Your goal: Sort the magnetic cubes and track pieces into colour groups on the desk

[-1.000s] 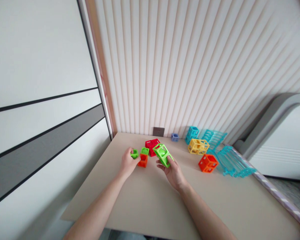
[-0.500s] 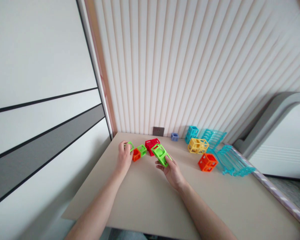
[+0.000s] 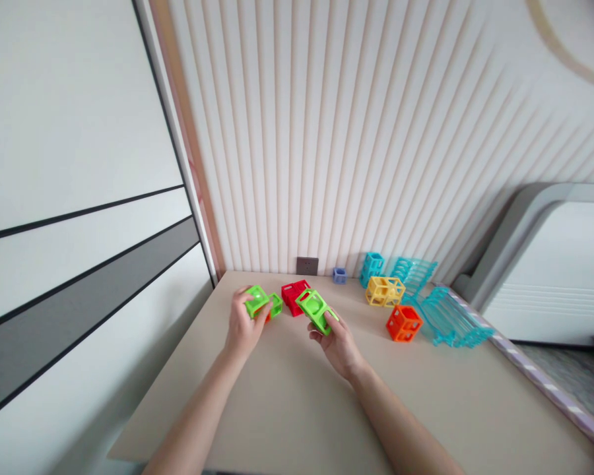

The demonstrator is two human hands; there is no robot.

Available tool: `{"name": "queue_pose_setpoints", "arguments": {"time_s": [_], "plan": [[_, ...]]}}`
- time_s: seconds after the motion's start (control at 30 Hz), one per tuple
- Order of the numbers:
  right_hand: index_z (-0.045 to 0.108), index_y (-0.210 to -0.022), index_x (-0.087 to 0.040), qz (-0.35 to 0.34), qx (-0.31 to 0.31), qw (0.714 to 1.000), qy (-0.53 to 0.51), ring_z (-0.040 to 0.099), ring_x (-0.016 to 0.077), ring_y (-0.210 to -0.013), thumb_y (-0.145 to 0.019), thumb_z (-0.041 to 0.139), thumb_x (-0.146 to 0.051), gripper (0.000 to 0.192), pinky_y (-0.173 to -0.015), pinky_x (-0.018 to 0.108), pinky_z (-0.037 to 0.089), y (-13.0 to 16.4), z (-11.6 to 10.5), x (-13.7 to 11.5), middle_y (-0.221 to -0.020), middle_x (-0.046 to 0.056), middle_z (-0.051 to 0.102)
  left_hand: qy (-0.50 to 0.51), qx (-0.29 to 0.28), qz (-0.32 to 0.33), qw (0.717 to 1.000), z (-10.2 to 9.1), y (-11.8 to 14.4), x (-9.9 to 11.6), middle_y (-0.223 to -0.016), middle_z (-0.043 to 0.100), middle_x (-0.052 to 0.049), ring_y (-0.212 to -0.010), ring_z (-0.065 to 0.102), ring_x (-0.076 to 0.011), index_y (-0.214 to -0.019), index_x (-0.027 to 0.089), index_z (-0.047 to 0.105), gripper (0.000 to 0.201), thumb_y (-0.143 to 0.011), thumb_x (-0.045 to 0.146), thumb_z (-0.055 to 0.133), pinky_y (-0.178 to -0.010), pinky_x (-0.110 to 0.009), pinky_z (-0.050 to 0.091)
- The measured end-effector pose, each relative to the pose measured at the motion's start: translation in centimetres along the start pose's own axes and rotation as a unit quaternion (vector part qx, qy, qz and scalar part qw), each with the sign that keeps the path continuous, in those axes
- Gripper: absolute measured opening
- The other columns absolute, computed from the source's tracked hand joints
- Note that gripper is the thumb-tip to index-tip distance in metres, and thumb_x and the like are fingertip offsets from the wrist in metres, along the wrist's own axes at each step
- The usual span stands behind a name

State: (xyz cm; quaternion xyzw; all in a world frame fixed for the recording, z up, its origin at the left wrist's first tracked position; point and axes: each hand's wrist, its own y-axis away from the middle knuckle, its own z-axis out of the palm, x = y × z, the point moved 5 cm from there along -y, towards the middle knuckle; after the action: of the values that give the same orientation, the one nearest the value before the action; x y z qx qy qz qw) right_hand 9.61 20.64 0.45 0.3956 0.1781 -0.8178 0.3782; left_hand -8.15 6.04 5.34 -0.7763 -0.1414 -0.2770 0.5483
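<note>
My left hand (image 3: 244,323) grips a green openwork toy block (image 3: 256,300) between thumb and fingers, at the table's left side. Just behind that hand sit another green block (image 3: 276,305) and an orange block (image 3: 268,317), the orange one mostly hidden. My right hand (image 3: 337,342) is closed on a longer green piece (image 3: 315,309) with two round openings, its thumb on top and its far end tilted up to the left. Right behind this piece, red blocks (image 3: 295,298) rest on the table, partly covered by it.
The table (image 3: 297,402) also bears an orange-red block (image 3: 404,323), a yellow double block (image 3: 385,291), a teal block stack (image 3: 372,268), a small blue block (image 3: 339,276) and a teal slatted rack (image 3: 450,320). A ribbed wall with a dark socket (image 3: 307,266) stands behind; a white cabinet (image 3: 79,119) flanks the left.
My left hand has lifted and turned the green block, so its face now shows and the hand covers the orange block. My right hand keeps its hold. The view has shifted slightly.
</note>
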Motion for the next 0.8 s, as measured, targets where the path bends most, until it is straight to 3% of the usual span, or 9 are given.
{"name": "queue_pose_setpoints", "arguments": {"time_s": [0.1, 0.17, 0.27, 0.4, 0.57, 0.8], "plan": [[0.063, -0.096, -0.025, -0.019, 0.020, 1.000, 0.010, 0.060, 0.0160, -0.064, -0.078, 0.074, -0.052, 0.034, -0.061, 0.029, 0.048, -0.2, -0.4, -0.7, -0.084, 0.001, 0.068, 0.150, -0.181, -0.110, 0.966, 4.0, 1.1, 1.9, -0.116, 0.062, -0.010, -0.101, 0.066, -0.0235, -0.131, 0.024, 0.040, 0.062, -0.082, 0.039, 0.075, -0.085, -0.036, 0.055], [0.062, -0.095, -0.025, -0.044, 0.031, 0.998, 0.023, 0.056, 0.0149, -0.061, -0.080, 0.071, -0.056, 0.036, -0.059, 0.029, 0.046, -0.4, -0.8, -1.4, -0.082, 0.001, 0.067, 0.227, -0.229, -0.162, 0.933, 6.1, 1.9, 2.6, -0.113, 0.064, -0.008, -0.099, 0.067, -0.0228, -0.135, 0.025, 0.039, 0.069, -0.080, 0.041, 0.077, -0.083, -0.034, 0.055], [0.060, -0.092, -0.024, -0.092, 0.050, 0.993, 0.047, 0.051, 0.0125, -0.057, -0.082, 0.068, -0.058, 0.036, -0.054, 0.026, 0.041, -0.5, -1.5, -2.4, -0.078, -0.001, 0.062, 0.285, -0.228, -0.216, 0.906, 8.1, 3.1, 2.0, -0.108, 0.066, -0.008, -0.092, 0.067, -0.0211, -0.133, 0.023, 0.041, 0.071, -0.077, 0.043, 0.079, -0.078, -0.032, 0.056], [0.061, -0.100, -0.022, -0.126, 0.055, 0.980, 0.146, 0.047, 0.0113, -0.054, -0.083, 0.071, -0.054, 0.038, -0.049, 0.025, 0.035, -0.3, -1.8, -3.2, -0.069, -0.004, 0.054, 0.299, -0.245, -0.262, 0.884, 9.1, 5.1, 0.3, -0.103, 0.067, -0.007, -0.082, 0.067, -0.0189, -0.131, 0.022, 0.040, 0.069, -0.078, 0.045, 0.078, -0.070, -0.031, 0.056], [0.062, -0.102, -0.022, -0.123, 0.051, 0.961, 0.244, 0.048, 0.0118, -0.057, -0.081, 0.072, -0.054, 0.040, -0.050, 0.025, 0.039, -0.1, -1.5, -2.9, -0.074, -0.002, 0.059, 0.244, -0.271, -0.229, 0.902, 8.8, 5.8, 0.5, -0.102, 0.070, -0.007, -0.096, 0.068, -0.0231, -0.129, 0.021, 0.045, 0.056, -0.085, 0.046, 0.069, -0.082, -0.036, 0.055], [0.064, -0.102, -0.023, -0.099, 0.038, 0.955, 0.278, 0.052, 0.0135, -0.061, -0.078, 0.076, -0.052, 0.040, -0.052, 0.025, 0.042, 0.2, -0.9, -2.1, -0.076, -0.001, 0.062, 0.260, -0.268, -0.213, 0.903, 8.8, 5.6, 1.3, -0.121, 0.068, -0.012, -0.112, 0.065, -0.0275, -0.136, 0.020, 0.043, 0.060, -0.087, 0.045, 0.068, -0.092, -0.039, 0.053]]}}
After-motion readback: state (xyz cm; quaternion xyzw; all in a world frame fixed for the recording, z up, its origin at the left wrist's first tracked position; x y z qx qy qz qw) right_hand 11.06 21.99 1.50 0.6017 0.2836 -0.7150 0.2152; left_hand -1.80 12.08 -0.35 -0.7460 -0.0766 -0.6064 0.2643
